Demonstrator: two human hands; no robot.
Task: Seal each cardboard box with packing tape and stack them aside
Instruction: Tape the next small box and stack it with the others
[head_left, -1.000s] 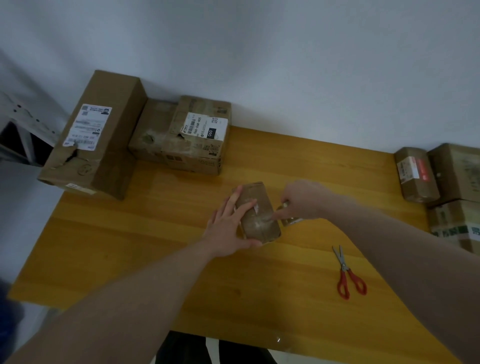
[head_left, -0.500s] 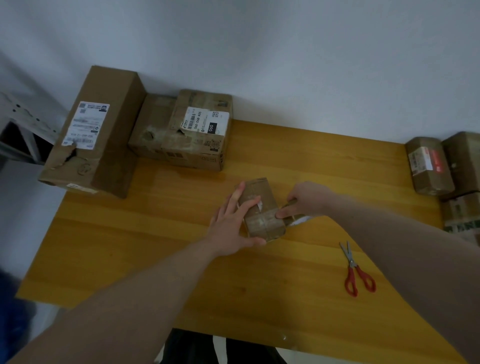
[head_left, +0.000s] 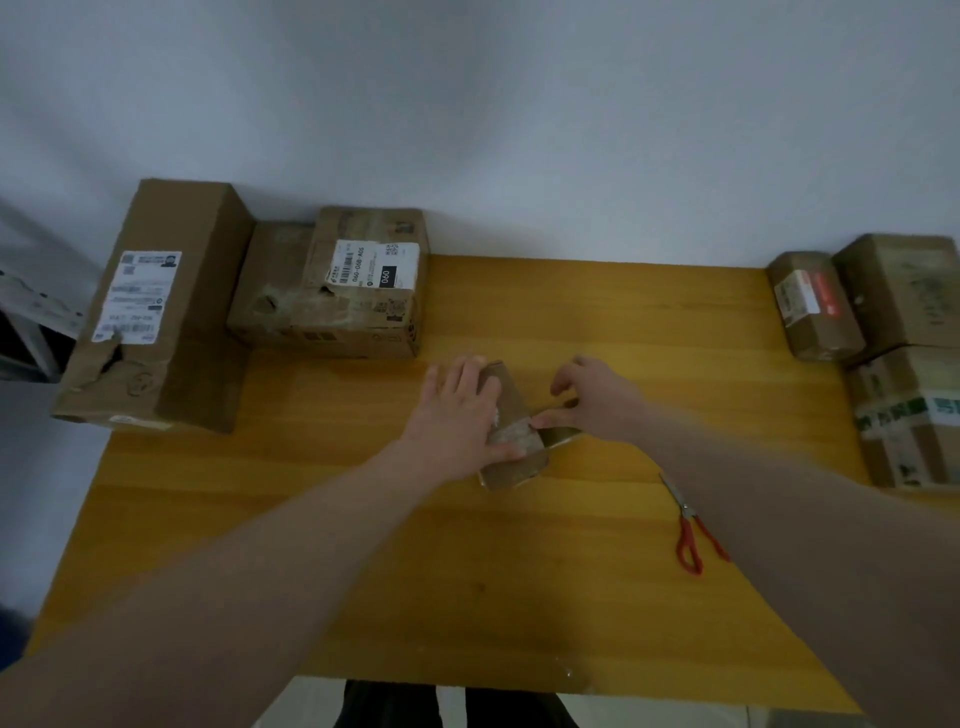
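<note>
Small brown cardboard box (head_left: 511, 431) at frame centre on yellow wooden table (head_left: 597, 312), long axis running from lower right up toward upper left. Left hand (head_left: 460, 421) flat on it, fingers straight, further over the top than before. Right hand (head_left: 592, 400) pinching packing tape roll (head_left: 563, 435), mostly hidden.

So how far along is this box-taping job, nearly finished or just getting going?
Hard to say exactly. Boxes sit piled at the table's far left, and more boxes are stacked at the right; which pile is finished I cannot tell. In hand: the left hand presses flat on a small box while the right hand pulls tape across it. Cutting with the scissors likely comes next.
</note>
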